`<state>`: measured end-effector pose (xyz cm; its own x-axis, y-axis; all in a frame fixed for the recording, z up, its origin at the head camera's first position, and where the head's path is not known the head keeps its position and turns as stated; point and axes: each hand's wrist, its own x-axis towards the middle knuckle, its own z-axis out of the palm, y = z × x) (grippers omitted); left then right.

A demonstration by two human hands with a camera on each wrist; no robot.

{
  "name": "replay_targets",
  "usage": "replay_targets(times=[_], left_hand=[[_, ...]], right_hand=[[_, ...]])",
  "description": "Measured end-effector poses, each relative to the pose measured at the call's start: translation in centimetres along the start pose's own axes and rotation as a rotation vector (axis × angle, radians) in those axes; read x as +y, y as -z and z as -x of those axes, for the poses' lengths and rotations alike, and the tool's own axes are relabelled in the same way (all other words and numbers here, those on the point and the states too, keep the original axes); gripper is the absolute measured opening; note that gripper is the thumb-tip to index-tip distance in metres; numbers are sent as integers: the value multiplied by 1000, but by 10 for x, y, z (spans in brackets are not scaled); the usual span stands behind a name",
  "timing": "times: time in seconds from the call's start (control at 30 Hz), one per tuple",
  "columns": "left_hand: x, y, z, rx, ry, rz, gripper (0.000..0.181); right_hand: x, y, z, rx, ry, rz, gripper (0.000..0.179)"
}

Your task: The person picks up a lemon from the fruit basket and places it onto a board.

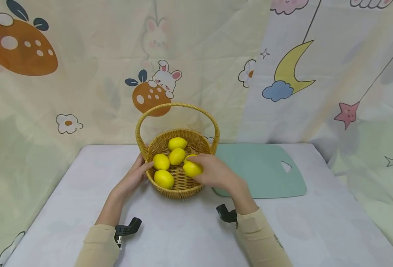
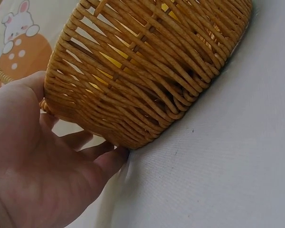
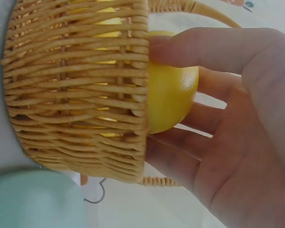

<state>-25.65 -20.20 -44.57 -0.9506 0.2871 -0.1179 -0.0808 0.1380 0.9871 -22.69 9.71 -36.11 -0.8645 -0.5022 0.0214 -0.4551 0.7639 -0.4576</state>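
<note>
Head view, forward and down; wrist views close, seemingly tilted; all share basket (image 1: 182, 193).

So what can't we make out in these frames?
Head: most fingers of the left grip, hidden by the wicker basket.
Left wrist: lemons inside, only yellow slivers through the weave; rest of the basket, cut off by the top edge.
Right wrist: part of the held lemon, hidden by the basket wall; most of the teal cutting board, cut off by the left and bottom edges.
</note>
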Motion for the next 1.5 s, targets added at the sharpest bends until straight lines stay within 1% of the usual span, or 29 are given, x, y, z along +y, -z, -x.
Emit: replay_targets(times=[0.23,0.37,0.53,0.63,0.73,0.8,1.0,1.07,1.23,1.5], left_hand=[[1,-1,0,4,-1,-14,72],[1,0,0,3,2,-14,73],[0,0,0,4,-3,-14,73],[0,0,-1,4,-12,-13,73],[0,0,-3,-1,-18,-10,74],[0,0,-3,-3,-17,-11,74],[-1,0,-3,7,4,-23,75],[-1,0,-2,7,0,-24,76],[-1,1,-1,0,-7,-19,74],[-2,1,-2,-9,-14,-14,74]], right_hand=[[0,8,5,40,-16,-26,60],[-1,15,9,58,-7,-42,61],[-4,26,14,85,27,-46,60],[-3,33,18,111,21,-76,58],[0,39,23,140,-4,-104,57],[3,43,25,159,-7,-118,56],[14,54,33,217,17,-153,58],[17,58,36,246,28,-165,58],[23,64,41,314,40,-182,56],[33,68,42,374,32,-167,56]])
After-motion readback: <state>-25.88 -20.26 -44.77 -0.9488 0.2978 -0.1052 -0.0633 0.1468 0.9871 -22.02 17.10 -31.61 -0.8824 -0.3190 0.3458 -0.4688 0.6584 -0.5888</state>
